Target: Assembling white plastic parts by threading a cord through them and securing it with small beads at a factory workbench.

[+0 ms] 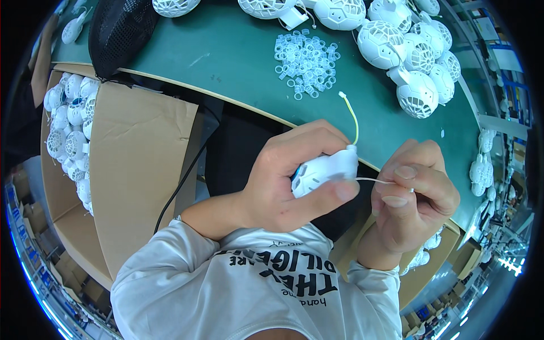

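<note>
My left hand (273,180) is closed around a rounded white plastic housing (331,171) with small slots and a bit of blue at one end. From the housing's upper end a yellow-green wire (355,116) rises and bends over the table edge, with a small pale connector at its tip. A thin white wire (373,179) runs from the housing's right side to my right hand (418,195). The thumb and fingers of that hand pinch the white wire near its end, where a tiny white tip shows. Both hands are just in front of the table edge.
Small clear plastic rings (307,63) lie heaped on the green table (226,62). White balls with openwork shells (418,95) cluster at the far right. A black mesh bag (122,37) sits far left. An open cardboard box (141,141) at left holds similar balls; another box (430,272) stands lower right.
</note>
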Demonstrator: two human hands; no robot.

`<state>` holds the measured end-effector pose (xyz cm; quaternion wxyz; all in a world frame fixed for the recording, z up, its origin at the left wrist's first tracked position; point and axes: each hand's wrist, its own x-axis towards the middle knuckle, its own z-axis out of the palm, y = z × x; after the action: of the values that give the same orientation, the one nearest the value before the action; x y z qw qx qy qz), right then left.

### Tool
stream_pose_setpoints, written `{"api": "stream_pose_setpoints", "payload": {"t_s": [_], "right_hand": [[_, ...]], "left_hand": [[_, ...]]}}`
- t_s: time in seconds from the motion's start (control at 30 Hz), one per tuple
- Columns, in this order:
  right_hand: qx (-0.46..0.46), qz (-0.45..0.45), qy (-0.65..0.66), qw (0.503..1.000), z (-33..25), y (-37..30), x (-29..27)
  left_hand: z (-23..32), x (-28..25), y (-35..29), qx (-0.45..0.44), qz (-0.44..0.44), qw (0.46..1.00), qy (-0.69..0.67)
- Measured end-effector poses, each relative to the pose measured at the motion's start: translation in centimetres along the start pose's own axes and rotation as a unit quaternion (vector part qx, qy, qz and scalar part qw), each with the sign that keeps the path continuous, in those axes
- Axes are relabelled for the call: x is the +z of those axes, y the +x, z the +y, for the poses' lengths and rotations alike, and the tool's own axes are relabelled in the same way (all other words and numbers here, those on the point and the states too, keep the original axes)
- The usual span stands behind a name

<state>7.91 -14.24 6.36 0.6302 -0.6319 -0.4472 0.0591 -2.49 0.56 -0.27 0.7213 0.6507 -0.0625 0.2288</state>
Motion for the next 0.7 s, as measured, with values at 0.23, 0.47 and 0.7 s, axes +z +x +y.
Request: {"api": "stream_pose_setpoints", "payload": {"t_s": [0.23, 0.47, 0.7], "right_hand": [[0.032, 0.040, 0.005, 0.999, -0.9, -0.5, 0.4], [0.092, 0.100, 0.017, 0.991, -1.4, -1.2, 0.0], [0.100, 0.099, 0.015, 0.990, -1.5, -1.7, 0.0]], "left_hand": [[-0.1, -0.2, -0.1, -0.033, 0.001, 0.999, -0.009], [0.2, 0.5, 0.2, -0.026, 0.004, 0.999, -0.029], [0.3, 0.5, -0.1, -0.025, 0.014, 1.000, -0.008]]}}
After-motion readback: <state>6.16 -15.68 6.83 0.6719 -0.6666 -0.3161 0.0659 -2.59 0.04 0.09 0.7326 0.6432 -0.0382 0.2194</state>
